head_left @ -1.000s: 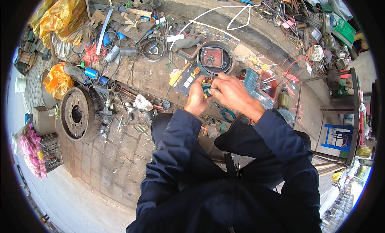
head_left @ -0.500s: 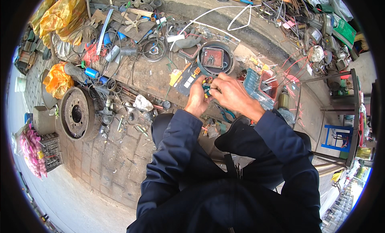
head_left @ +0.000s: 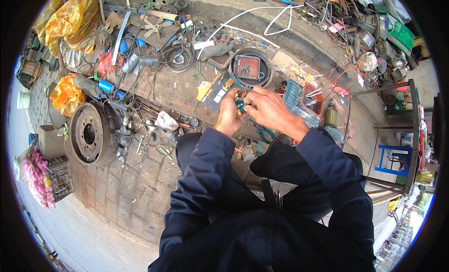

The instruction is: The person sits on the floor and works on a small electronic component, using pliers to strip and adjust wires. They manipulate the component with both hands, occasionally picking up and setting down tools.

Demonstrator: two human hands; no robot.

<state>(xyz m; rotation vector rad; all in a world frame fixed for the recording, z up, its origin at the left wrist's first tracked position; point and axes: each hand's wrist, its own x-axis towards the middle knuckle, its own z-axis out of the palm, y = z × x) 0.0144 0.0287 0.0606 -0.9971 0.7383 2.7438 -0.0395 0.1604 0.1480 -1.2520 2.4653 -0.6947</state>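
Small green-and-yellow part (head_left: 240, 102) is up between the hands, over the ground in front of the knees. Left hand (head_left: 228, 115) has its grip wrapped round it; right hand's (head_left: 269, 106) grip pinches its right side. Fingers cover most of it, fine detail can't be made out. Dark flat box (head_left: 216, 95) is part hidden behind the left hand. Round housing (head_left: 268, 66) with red square plate (head_left: 248, 66) inside just beyond; teal casing (head_left: 293, 95) to the right. Blue-handled pliers (head_left: 266, 134) nearer the knees. Rusty wheel (head_left: 80, 131) toward the paved ground's (head_left: 131, 190) left edge; scrap crowds its far edge.
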